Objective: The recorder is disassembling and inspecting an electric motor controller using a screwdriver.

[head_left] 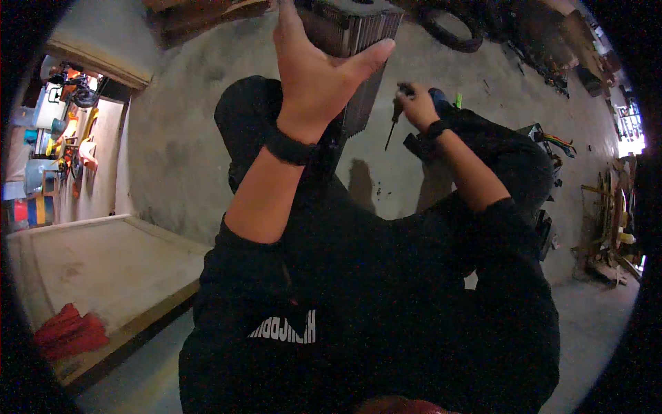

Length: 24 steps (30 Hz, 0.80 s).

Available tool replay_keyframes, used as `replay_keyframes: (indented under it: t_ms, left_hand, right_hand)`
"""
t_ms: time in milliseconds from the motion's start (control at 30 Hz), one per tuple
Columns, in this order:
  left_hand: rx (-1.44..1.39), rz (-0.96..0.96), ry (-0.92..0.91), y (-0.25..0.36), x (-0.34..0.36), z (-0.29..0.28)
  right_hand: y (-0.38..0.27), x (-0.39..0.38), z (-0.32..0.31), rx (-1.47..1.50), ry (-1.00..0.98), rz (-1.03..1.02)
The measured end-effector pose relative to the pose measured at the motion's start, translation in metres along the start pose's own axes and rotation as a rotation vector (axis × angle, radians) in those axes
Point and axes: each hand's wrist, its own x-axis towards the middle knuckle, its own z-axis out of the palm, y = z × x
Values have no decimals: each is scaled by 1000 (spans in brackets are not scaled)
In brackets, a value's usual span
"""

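I sit on a concrete floor in black clothes. My left hand (314,72) rests flat against a tall grey ribbed metal box (358,31) standing between my knees, thumb spread across its front. A dark band circles that wrist. My right hand (416,103) is closed round the handle of a screwdriver (394,123), whose thin shaft points down and left, just right of the box. A blue object (440,98) and a small green piece (458,101) lie just behind that hand.
A tyre (452,34) lies beyond the box. A low wooden platform (103,265) with a red cloth (69,331) sits at my left. Tools and scrap (607,234) clutter the right wall. Colourful items (65,148) fill a doorway at far left.
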Motion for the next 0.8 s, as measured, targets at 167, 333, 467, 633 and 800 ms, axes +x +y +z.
replay_keyframes:
  t_ms: [167, 333, 467, 633, 800]
  left_hand:
    - [65, -79, 37, 12, 2, -8]
    - [-99, 5, -46, 10, 1, -9]
    - [-304, 35, -118, -4, 2, -1]
    - [-372, -113, -114, 13, -4, 0]
    - [-149, 134, -155, 4, -4, 2]
  right_hand:
    - [68, -40, 57, -337, -157, 210]
    - [98, -70, 86, -399, -317, 350]
    - [121, -80, 95, -499, -404, 386]
    - [122, -83, 94, -513, -391, 408]
    - [127, -77, 89, -588, -523, 408]
